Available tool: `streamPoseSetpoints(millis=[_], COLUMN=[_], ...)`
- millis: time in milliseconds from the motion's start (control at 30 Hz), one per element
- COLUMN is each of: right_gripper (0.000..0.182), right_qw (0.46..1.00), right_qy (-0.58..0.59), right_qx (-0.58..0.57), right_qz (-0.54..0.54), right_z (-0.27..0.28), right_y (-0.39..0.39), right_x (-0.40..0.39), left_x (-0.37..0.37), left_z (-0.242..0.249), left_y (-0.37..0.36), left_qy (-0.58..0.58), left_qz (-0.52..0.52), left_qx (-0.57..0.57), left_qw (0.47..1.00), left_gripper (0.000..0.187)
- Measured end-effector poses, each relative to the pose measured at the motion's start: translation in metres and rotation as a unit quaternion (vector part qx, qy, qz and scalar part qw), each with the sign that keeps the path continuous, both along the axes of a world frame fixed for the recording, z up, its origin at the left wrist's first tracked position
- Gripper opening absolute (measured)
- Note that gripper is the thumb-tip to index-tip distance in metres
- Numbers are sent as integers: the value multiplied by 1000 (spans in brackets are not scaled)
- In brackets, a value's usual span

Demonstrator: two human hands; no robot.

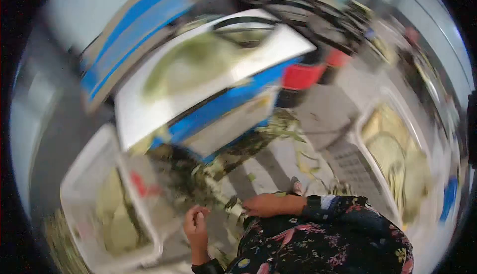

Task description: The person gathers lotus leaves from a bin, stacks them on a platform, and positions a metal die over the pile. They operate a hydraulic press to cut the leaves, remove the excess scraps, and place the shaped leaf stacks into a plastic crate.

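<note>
My left hand (196, 223) hovers over the littered floor, its fingers curled and the thumb against them; whatever it holds, if anything, is too small or blurred to name. My right hand (258, 206) is closed in front of the dark floral clothing. A pale, whitish-green piece (232, 206) shows beside its fingers, but blur hides whether it is gripped or lies behind. Beyond both hands is a white board (144, 120) on a blue-and-tan box (223, 130). On the board rests a blurred, curved green shape (191, 65), with a dark-rimmed object (246, 33) at its far end.
A white crate (154, 224) holding pale yellow-green pieces (117, 214) stands at left. Another crate (372, 159) with similar pieces (387, 149) stands at right. Green peelings (283, 122) litter the floor. A red container (302, 76) sits behind the board, near dark, blurred items (308, 10).
</note>
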State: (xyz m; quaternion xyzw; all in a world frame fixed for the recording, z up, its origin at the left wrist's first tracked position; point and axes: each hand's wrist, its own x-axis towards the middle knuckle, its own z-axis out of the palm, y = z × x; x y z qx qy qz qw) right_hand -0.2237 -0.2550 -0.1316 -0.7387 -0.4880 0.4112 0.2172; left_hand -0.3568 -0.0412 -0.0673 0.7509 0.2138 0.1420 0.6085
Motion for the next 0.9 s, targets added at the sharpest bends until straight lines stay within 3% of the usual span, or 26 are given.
streamPoseSetpoints(millis=[67, 233, 300, 333, 367, 500, 600, 667, 733, 800, 867, 900], right_gripper=[32, 32, 33, 33, 34, 35, 40, 52, 70, 80, 97, 97], right_qw=[995, 936, 869, 841, 809, 619, 387, 254, 218, 171, 23, 16], right_qy=[-11, -61, -64, -64, -61, -174, -133, -210, -340, -328, -267, -266], right_qx=[-3, 57, 75, 29, -18, 98, 126, 94, -107, -175, -310, -309], right_qz=[-99, -343, -485, -536, -584, -760, -903, -939, -909, -913, -912, -913], right_z=[28, 22, 33, 44, 54, 27, -3, -7, -14, 5, 3, 7], right_y=[-51, -189, -255, -289, -325, -491, -610, -680, -747, -794, -840, -856], right_x=[10, 6, 7, 9, 11, -6, -24, -50, -88, -116, -140, -148], left_x=[42, 114, 138, 146, 152, 167, 179, 190, 200, 212, 225, 226], left_z=[-18, -38, -33, -31, -34, -42, -35, -39, -35, -69, -109, -100], left_y=[-29, -128, -185, -217, -247, -347, -407, -431, -453, -449, -443, -453], left_qy=[110, 128, 112, 96, 113, 159, 193, 170, 211, 203, 156, 170], left_qz=[-82, -275, -328, -360, -364, -423, -440, -473, -471, -495, -543, -544], left_qx=[56, 71, 89, 100, 41, 11, 38, 35, 25, 61, 83, 117], left_qw=[989, 950, 934, 922, 924, 892, 876, 864, 856, 842, 821, 814], left_gripper=[21, 24, 25, 25, 26, 24, 24, 24, 24, 25, 25, 26])
